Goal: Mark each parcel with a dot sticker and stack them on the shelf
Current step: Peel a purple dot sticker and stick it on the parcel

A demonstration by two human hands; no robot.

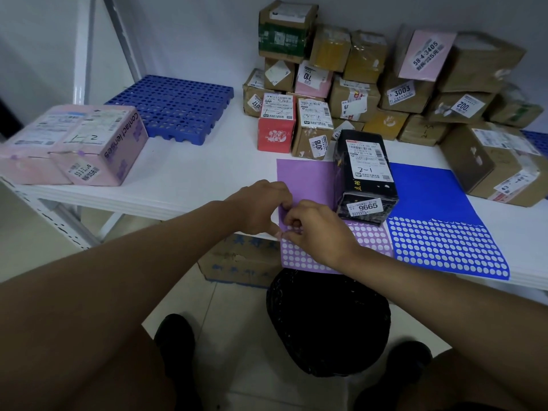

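Parcels [367,84] are crowding the bench's [189,173] far right corner, while open white surface is lying at the middle. You are pinching both hands' fingers together on the purple sticker sheet's [308,179] left edge, left hand [261,207] touching right hand [314,229], beside the black parcel [366,176].

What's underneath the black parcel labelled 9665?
The black parcel stands mostly on the purple sticker sheet, with its right edge reaching the blue sticker sheet. Whether the covered part still holds stickers cannot be seen.
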